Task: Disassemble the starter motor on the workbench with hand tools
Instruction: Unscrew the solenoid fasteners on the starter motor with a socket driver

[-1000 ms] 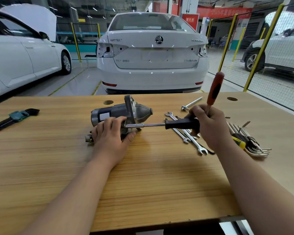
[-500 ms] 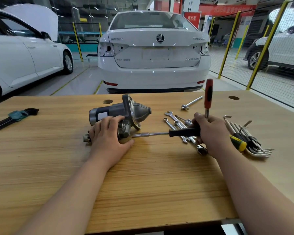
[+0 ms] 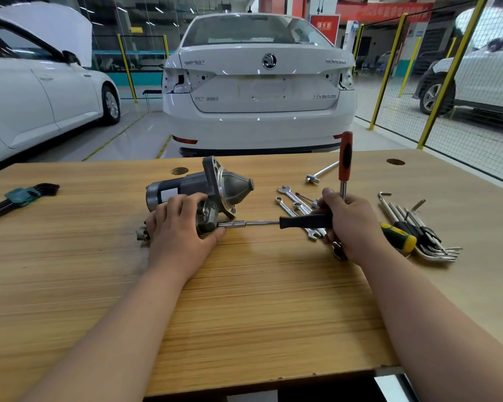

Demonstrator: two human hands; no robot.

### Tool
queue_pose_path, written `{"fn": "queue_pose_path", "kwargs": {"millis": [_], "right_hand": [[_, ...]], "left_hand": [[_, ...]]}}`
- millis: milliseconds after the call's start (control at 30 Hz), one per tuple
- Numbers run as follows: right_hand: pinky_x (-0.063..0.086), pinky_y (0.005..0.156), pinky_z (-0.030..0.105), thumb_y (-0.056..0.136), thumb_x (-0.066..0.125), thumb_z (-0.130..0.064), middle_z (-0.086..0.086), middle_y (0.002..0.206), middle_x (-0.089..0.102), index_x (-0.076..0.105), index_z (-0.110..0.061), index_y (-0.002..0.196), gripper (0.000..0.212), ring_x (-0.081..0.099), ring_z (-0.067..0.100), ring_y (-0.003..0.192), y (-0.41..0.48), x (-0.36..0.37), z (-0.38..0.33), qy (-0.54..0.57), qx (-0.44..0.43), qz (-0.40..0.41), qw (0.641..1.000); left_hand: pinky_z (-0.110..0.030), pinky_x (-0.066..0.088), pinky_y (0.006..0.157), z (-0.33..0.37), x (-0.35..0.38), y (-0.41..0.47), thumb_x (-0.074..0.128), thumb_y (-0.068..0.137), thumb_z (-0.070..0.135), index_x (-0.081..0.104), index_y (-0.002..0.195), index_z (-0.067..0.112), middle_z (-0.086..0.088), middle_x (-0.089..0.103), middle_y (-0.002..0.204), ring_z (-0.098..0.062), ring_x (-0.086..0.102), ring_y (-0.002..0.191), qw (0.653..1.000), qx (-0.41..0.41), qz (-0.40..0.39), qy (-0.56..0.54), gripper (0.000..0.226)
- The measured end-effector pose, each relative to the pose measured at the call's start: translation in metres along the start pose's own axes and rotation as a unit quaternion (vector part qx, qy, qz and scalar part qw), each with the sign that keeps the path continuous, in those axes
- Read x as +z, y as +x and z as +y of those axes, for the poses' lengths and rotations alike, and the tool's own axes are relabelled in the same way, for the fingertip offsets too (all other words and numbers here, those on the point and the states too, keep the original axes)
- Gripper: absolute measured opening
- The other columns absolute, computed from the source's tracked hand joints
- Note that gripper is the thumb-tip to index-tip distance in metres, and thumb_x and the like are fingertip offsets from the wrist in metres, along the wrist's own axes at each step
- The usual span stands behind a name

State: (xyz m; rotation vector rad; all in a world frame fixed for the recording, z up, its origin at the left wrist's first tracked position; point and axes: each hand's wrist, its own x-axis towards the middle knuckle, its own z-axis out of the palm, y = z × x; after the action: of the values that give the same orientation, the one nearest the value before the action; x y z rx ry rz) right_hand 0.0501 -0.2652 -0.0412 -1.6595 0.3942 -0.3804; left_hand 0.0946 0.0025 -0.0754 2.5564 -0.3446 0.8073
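Working on the starter motor [image 3: 204, 187], lying on its side near the far edge of the worktop [image 3: 244, 314], a little left of the middle, nose cone pointing toward the right edge. Pressing it down with the left grip [image 3: 180, 224], fingers curled over the body, thumb beside the tool's tip. Clutching the black-handled driver [image 3: 302, 221] in the right grip [image 3: 349, 221], closed tight round the handle, with a red-handled bar [image 3: 345, 158] standing up out of the same fist. Meeting a fastener low on the motor's near side with the driver's tip; probably loosening a housing bolt.

Doing it well, by this reading: holding the shaft in line with the fastener, pushing inward while turning, bearing down with the left grip against rolling, and not snagging the spanners [image 3: 291, 204] lying under the right wrist.
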Motion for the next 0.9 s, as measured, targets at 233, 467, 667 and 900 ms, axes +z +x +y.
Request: {"fn": "queue_pose_path", "kwargs": {"millis": [233,467,667,900], "right_hand": [[0.036,0.034,0.020,0.099,0.056,-0.033,0.005,0.071,0.048,0.061,-0.008,0.097,0.025,0.031,0.006,0.032,0.018,-0.001,-0.016,0.052,0.172,-0.088,0.980],[0.036,0.033,0.021,0.101,0.052,-0.032,0.005,0.072,0.047,0.062,-0.010,0.093,0.026,0.033,0.007,0.032,0.018,0.002,-0.015,0.053,0.171,-0.083,0.980],[0.045,0.043,0.026,0.103,0.047,-0.023,0.005,0.093,0.066,0.065,-0.027,0.099,0.019,0.049,0.009,0.046,0.008,-0.003,-0.006,-0.005,-0.028,-0.083,0.996],[0.054,0.068,0.020,0.092,0.050,0.009,-0.008,0.111,0.067,0.077,-0.047,0.091,0.062,0.067,0.008,0.087,0.007,-0.018,-0.001,-0.038,-0.128,-0.170,0.976]], "left_hand": [[-0.033,0.016,0.099,-0.001,0.000,-0.001,0.068,0.074,0.056,0.035,0.131,0.033,0.003,0.034,0.126,-0.018,0.023,0.119,1.000,0.007,0.002,0.012,0.070],[-0.031,0.011,0.100,-0.002,0.000,0.000,0.067,0.073,0.058,0.035,0.130,0.033,0.003,0.035,0.125,-0.016,0.022,0.119,1.000,0.012,0.009,0.011,0.070],[-0.032,0.012,0.101,0.000,0.000,0.000,0.066,0.076,0.057,0.036,0.131,0.032,0.002,0.035,0.126,-0.018,0.023,0.120,1.000,0.007,0.003,0.010,0.068],[-0.032,0.014,0.100,0.000,0.000,0.000,0.067,0.076,0.055,0.035,0.130,0.033,0.002,0.034,0.126,-0.017,0.022,0.119,1.000,0.003,0.001,0.015,0.067]]}}
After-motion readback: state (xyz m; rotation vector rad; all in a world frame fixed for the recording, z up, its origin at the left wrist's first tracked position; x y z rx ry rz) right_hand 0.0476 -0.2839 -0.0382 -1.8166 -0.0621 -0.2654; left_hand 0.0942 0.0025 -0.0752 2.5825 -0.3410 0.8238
